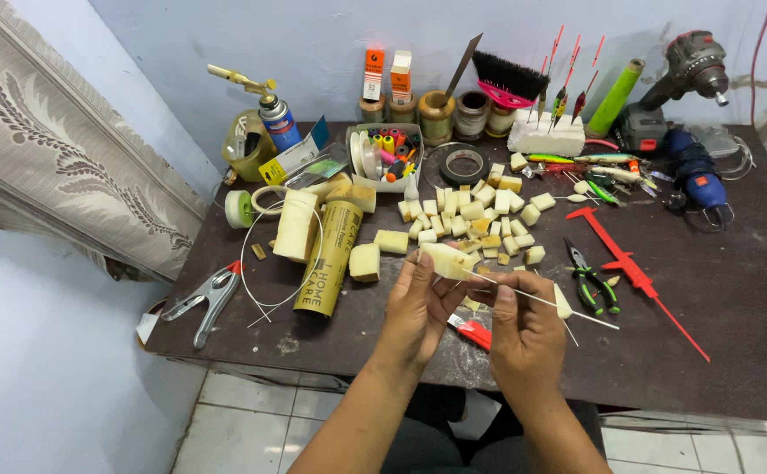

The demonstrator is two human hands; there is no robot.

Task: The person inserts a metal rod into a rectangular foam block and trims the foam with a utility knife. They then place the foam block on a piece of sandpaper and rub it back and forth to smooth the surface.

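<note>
left hand (416, 303) is pinching a pale foam piece (446, 260) just above the counter (734, 298), right hand (524, 329) is gripping a thin white rod (559, 306) whose tip is meeting that piece. by the look of it, this one is only now being threaded. a heap of cut blocks (480, 215) is waiting behind, none skewered that i can see. finished floats (561, 96) are standing in a white foam block at the back. green pliers (590, 281) and a red caliper (633, 272) are lying to the right.
</note>
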